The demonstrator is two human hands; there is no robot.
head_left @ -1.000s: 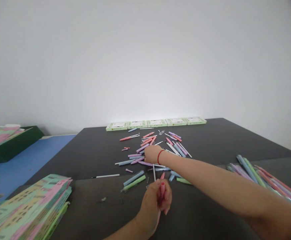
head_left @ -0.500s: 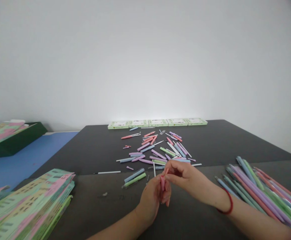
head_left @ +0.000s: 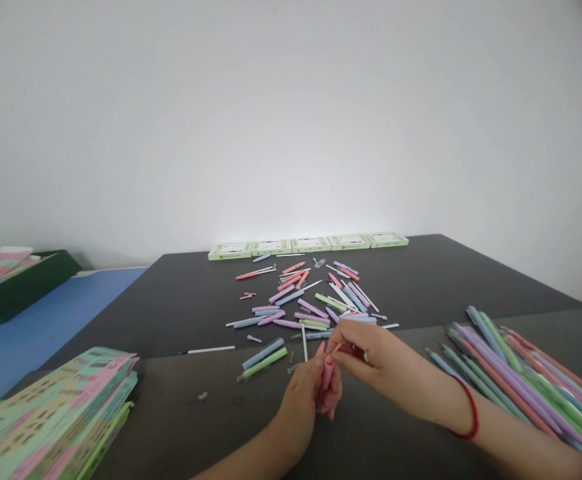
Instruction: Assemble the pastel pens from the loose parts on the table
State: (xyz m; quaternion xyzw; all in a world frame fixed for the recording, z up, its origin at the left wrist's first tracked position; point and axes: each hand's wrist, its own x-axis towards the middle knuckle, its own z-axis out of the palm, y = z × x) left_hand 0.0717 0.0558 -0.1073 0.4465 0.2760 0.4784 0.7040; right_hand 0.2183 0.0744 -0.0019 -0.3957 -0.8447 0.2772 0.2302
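Observation:
My left hand (head_left: 307, 399) is closed around a pink pen barrel (head_left: 327, 375), held upright low in the middle of the view. My right hand (head_left: 371, 353), with a red band on its wrist, meets it from the right and pinches a small pink piece at the barrel's top end. Both hands hover just above the dark table (head_left: 421, 280). Just beyond them lies a scatter of loose pen parts (head_left: 311, 300) in pink, purple, blue, green and white.
Assembled pastel pens (head_left: 515, 380) lie in a heap at the right. A stack of green and pink printed cards (head_left: 55, 417) sits at the lower left. A row of pale green boxes (head_left: 308, 244) lines the table's far edge. A dark green tray (head_left: 21, 283) stands at far left.
My right hand drew back from the scattered parts to my left hand and now pinches a piece at the top of the pink barrel. The left hand barely moved.

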